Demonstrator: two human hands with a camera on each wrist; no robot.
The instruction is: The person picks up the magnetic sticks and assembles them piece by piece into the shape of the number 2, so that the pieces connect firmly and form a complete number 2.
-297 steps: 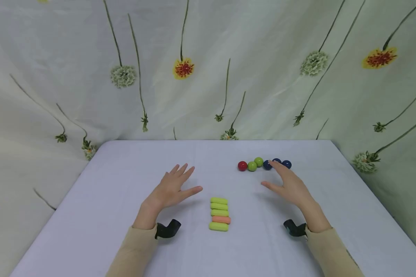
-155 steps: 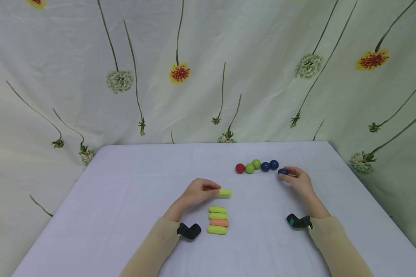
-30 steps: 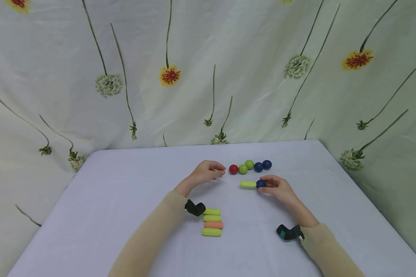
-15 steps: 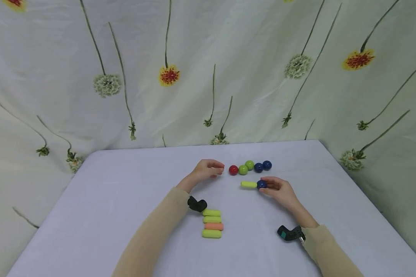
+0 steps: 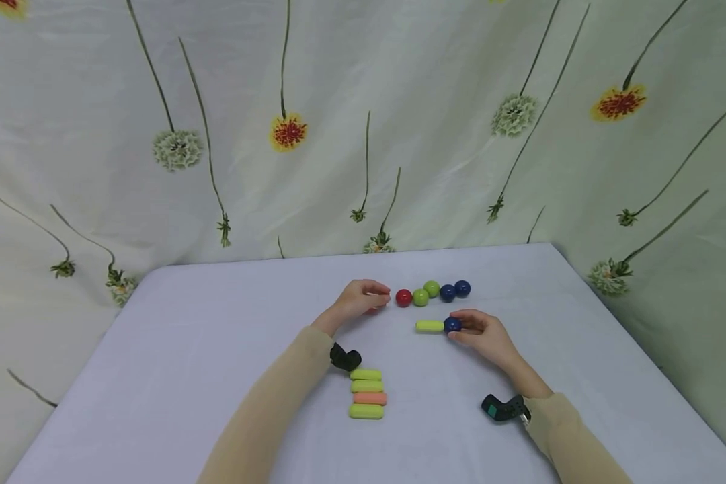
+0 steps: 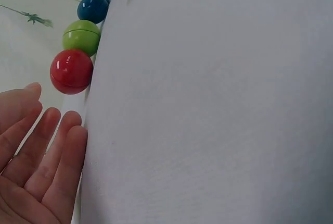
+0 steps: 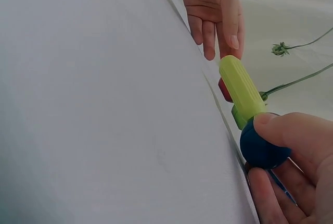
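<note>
My right hand (image 5: 482, 333) pinches a dark blue ball (image 5: 452, 325) between thumb and fingers. A yellow-green ribbed rod (image 7: 242, 87) sticks out of the ball's left side, end-on to it, and points toward my other hand. My left hand (image 5: 357, 301) holds nothing; its fingers are loosely extended, with the tips just left of a glossy red ball (image 6: 72, 71). Behind that ball in the left wrist view come a green ball (image 6: 81, 37) and a blue ball (image 6: 93, 8), partly overlapping.
Green balls (image 5: 420, 297) and two blue balls (image 5: 448, 292) continue the row right of the red one. Nearer me lies a stack of rods: yellow-green rods (image 5: 366, 411) and an orange rod (image 5: 370, 398). The left wrist camera (image 5: 345, 357) hangs close to the topmost rod.
Both hands started bare. The left took a yellow-green rod, the right a blue ball from the row; rod and ball are now joined. The left let go and moved beside the red ball.
</note>
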